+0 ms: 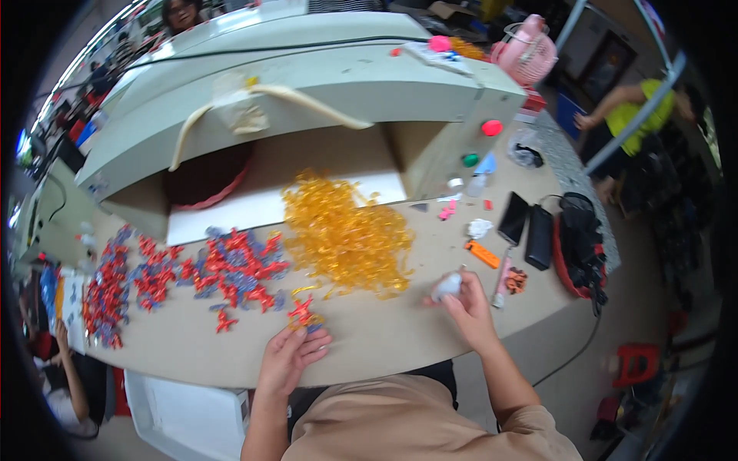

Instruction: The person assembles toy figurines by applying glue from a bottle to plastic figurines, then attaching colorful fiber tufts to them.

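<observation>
Red figure (302, 310), approx. 7 o'clock, pinched in L hand (286, 357); prob. light, stiff, slick (thin limbs might snap), best held mid-body. R hand (470, 309), approx. 4 o'clock, grips white obj. (447, 287). Red basket (567, 278), 3 o'clock: black cloth-like item (576, 223). White bin (184, 411), 7–8 o'clock: pale floor showing.
</observation>
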Tool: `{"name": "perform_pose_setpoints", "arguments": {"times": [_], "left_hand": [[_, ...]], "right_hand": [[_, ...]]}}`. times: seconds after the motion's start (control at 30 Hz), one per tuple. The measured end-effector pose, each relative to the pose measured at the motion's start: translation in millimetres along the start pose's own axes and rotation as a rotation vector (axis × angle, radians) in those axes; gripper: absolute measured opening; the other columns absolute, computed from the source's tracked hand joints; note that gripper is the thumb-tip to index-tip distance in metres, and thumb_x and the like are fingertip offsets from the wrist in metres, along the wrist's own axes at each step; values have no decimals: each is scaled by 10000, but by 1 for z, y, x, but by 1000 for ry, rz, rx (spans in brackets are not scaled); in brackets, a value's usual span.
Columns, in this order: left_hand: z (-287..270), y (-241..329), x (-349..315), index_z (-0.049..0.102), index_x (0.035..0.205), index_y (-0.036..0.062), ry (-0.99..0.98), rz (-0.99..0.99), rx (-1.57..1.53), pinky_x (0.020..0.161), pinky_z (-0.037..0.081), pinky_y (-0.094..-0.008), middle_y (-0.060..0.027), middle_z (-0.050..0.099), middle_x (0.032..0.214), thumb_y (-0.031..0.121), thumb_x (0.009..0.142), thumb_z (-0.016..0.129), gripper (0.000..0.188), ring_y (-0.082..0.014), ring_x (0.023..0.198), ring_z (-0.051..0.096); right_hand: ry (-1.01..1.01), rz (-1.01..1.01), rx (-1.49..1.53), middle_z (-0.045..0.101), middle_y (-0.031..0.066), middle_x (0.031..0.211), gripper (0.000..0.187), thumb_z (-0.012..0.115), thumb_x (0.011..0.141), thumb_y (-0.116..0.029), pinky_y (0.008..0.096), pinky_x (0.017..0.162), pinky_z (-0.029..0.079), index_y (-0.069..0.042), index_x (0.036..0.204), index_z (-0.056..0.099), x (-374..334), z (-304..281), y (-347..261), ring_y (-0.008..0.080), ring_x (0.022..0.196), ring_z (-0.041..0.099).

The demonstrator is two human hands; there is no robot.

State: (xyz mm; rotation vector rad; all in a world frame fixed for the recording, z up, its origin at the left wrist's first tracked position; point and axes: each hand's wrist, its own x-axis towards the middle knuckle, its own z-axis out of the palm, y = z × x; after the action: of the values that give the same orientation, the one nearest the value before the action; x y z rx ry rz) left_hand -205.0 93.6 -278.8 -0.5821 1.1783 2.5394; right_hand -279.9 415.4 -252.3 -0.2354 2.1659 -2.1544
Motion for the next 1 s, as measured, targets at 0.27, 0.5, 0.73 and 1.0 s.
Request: {"name": "perform_pose_setpoints", "arguments": {"times": [0.27, 0.5, 0.73, 1.0], "left_hand": [[0, 0, 2, 554, 1173, 3, 8, -15, -61, 890, 550, -413, -213, 635, 1142, 161, 986, 516, 248, -308, 1065, 641], [5, 1, -1, 548, 1193, -8, 7, -11, 37, 894, 547, -400, -203, 630, 1149, 180, 991, 512, 278, -298, 1076, 637], [7, 3, -2, 538, 1228, -9, 14, -35, 64, 893, 545, -390, -194, 631, 1144, 222, 996, 506, 329, -288, 1076, 638], [8, 3, 0, 542, 1219, -12, 5, -54, 90, 891, 547, -383, -191, 632, 1145, 230, 998, 501, 330, -281, 1064, 643]], "right_hand": [[-597, 220, 614, 616, 133, 940, 289, 615, 938, -209, 320, 698, 446, -42, 1143, 497, -54, 49, -43, 195, 823, 576], [-848, 222, 813, 643, 104, 1103, 336, 644, 917, -250, 323, 858, 474, -5, 1141, 594, -57, 72, -56, 187, 996, 608], [-856, 231, 898, 634, 119, 886, 447, 761, 816, -299, 376, 676, 395, 18, 1096, 615, -52, 81, -67, 213, 731, 525], [-887, 194, 922, 630, 126, 874, 439, 752, 824, -303, 367, 647, 384, 33, 1075, 622, -49, 86, -77, 216, 689, 522]]}}
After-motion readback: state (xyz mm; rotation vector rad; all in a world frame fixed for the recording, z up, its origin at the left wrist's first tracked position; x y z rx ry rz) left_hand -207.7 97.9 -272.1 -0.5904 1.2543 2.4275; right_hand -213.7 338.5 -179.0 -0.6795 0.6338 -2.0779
